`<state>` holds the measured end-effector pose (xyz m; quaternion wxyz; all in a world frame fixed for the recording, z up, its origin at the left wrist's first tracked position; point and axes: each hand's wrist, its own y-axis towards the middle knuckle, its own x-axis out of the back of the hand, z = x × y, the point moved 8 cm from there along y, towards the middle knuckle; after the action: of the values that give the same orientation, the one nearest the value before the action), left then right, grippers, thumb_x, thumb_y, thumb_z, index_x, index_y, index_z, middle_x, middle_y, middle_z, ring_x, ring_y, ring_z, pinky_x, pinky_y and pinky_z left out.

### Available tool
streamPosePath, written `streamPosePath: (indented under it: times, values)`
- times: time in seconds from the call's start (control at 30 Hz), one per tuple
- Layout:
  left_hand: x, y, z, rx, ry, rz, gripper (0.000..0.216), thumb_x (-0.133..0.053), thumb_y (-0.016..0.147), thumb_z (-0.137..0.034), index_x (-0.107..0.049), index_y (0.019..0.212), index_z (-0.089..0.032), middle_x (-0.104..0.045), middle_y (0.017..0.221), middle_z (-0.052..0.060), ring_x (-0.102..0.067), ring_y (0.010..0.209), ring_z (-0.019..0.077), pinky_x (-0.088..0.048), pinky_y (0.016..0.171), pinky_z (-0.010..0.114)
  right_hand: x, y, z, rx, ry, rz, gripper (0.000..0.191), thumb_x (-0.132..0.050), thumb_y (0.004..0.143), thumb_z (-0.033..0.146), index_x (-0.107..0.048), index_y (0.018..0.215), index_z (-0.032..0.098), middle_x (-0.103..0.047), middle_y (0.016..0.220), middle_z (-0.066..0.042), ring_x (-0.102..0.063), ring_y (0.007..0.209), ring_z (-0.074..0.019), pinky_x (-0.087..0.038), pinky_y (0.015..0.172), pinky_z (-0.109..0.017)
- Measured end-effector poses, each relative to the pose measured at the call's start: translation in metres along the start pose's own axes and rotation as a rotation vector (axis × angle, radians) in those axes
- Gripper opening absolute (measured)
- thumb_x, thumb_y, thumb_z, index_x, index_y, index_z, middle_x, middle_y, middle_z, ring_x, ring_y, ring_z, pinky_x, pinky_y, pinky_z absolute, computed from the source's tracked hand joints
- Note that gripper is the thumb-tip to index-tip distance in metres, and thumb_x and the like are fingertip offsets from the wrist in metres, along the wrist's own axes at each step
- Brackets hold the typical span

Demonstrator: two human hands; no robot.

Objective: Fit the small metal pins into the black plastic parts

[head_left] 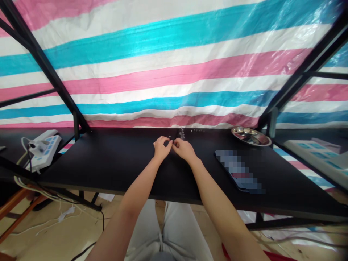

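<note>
Centrally in the head view, well left of the metal dish (pixel 251 136), the left hand (pixel 162 146) and right hand (pixel 184 148) bring curled fingertips close together; whether they pinch anything is too small to tell. Left of the dish also lie a cluster of clear pieces (pixel 182 134) and, nearer it, a loose row of tiny pieces (pixel 197 131); handling appears under way, these remaining outside the fingers, with no completed portion discernible.

On the black surface (pixel 108 156), a shiny metal dish (pixel 250 137) is placed at far right; nearer, a flat, pixelated object (pixel 237 171) is laid. Behind, pink, blue and white striped sheeting (pixel 163 78) is hung. At left, a white power strip (pixel 50 146) is set.
</note>
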<state>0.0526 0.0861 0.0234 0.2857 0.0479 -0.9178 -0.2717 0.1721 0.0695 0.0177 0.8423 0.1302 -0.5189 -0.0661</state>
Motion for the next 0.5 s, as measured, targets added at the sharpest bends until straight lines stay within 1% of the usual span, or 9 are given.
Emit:
streamPosePath:
  times: [0.13, 0.27, 0.4, 0.5]
  values:
    - [-0.003, 0.002, 0.007, 0.027, -0.121, 0.024, 0.009, -0.06, 0.073, -0.026, -0.061, 0.069, -0.018, -0.061, 0.078, 0.002, -0.056, 0.074, 0.0121, -0.045, 0.076, 0.028, 0.001, 0.001, 0.0, 0.022, 0.025, -0.045, 0.018, -0.045, 0.082, 0.034, -0.057, 0.081, 0.02, -0.06, 0.063, 0.0, -0.056, 0.06, -0.0138, -0.031, 0.055, -0.023]
    - [-0.005, 0.002, 0.012, 0.063, -0.232, 0.052, 0.012, -0.061, 0.072, -0.028, -0.061, 0.068, -0.017, -0.061, 0.077, 0.002, -0.056, 0.073, 0.0118, -0.046, 0.074, 0.026, 0.003, 0.0, 0.001, 0.039, 0.035, -0.068, 0.018, -0.045, 0.081, 0.033, -0.057, 0.082, 0.02, -0.06, 0.064, 0.0, -0.055, 0.059, -0.0134, -0.03, 0.055, -0.023]
    - [-0.008, 0.002, 0.015, 0.088, -0.251, 0.071, 0.014, -0.063, 0.071, -0.031, -0.061, 0.067, -0.017, -0.062, 0.077, 0.002, -0.057, 0.074, 0.0122, -0.045, 0.075, 0.026, 0.003, -0.001, 0.004, 0.043, 0.033, -0.071, 0.018, -0.046, 0.081, 0.032, -0.057, 0.086, 0.02, -0.06, 0.065, 0.0, -0.055, 0.06, -0.0135, -0.03, 0.054, -0.023]
    - [-0.008, 0.005, 0.02, 0.104, -0.229, 0.08, 0.017, -0.062, 0.071, -0.034, -0.062, 0.067, -0.017, -0.063, 0.077, 0.002, -0.058, 0.075, 0.0129, -0.044, 0.075, 0.026, 0.001, -0.001, 0.006, 0.055, 0.029, -0.055, 0.02, -0.046, 0.081, 0.032, -0.057, 0.092, 0.02, -0.061, 0.067, 0.0, -0.056, 0.06, -0.0133, -0.031, 0.055, -0.023]
